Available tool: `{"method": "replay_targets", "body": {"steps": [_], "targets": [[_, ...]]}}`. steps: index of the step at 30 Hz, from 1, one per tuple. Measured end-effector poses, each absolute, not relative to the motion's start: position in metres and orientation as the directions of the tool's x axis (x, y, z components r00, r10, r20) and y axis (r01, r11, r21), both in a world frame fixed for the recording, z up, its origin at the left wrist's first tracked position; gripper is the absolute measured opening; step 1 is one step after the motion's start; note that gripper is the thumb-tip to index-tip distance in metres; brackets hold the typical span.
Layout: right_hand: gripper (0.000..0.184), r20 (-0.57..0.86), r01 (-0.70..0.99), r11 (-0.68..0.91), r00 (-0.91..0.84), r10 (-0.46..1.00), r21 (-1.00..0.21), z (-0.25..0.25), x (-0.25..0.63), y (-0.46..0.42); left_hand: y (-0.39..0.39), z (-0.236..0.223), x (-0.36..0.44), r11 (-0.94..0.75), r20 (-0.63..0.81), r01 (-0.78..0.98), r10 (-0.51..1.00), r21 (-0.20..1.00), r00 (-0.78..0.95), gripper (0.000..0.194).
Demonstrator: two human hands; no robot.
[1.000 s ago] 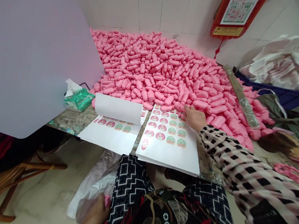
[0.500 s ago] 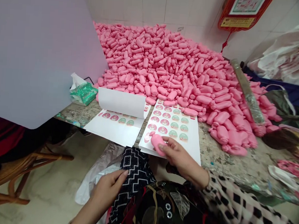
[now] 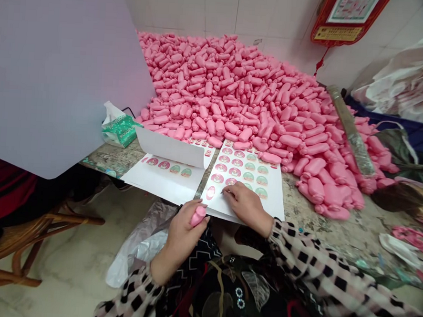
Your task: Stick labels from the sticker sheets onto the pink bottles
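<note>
My left hand (image 3: 185, 233) is wrapped around a small pink plastic bottle (image 3: 198, 216); only one end of it shows above my fingers, just off the table's front edge. With fingertips bent together, my right hand (image 3: 246, 203) rests on the right-hand sticker sheet (image 3: 279, 198). Its thumb and index finger touch the sheet beside a pink oval sticker (image 3: 210, 193) in the front row. What they pinch, if anything, is too small to make out. Rows of pink and green round stickers cover the rest of this sheet.
A second sticker sheet (image 3: 159, 184) lies left, its backing (image 3: 171, 149) curled up. Behind is a large heap of pink bottles (image 3: 233, 88). A green tissue pack (image 3: 122, 130) sits left, near a big pale panel (image 3: 59, 72). A wrapped bar (image 3: 352, 133) lies on the heap's right.
The pink bottle has passed from my right hand to my left, which has risen to the table edge. My right hand now touches the sticker sheet.
</note>
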State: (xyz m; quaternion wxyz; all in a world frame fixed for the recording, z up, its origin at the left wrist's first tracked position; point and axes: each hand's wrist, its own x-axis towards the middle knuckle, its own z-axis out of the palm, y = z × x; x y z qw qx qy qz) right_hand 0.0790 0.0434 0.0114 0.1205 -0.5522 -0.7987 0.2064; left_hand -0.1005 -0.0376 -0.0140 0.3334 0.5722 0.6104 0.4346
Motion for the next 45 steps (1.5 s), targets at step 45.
{"method": "replay_targets", "body": {"steps": [45], "targets": [[0.027,-0.012,0.881,0.459,-0.463,0.886,-0.115,0.013,0.061,0.056,-0.031,-0.041,-0.073,-0.16,0.076,0.953,0.987,0.259,0.145,0.05]]}}
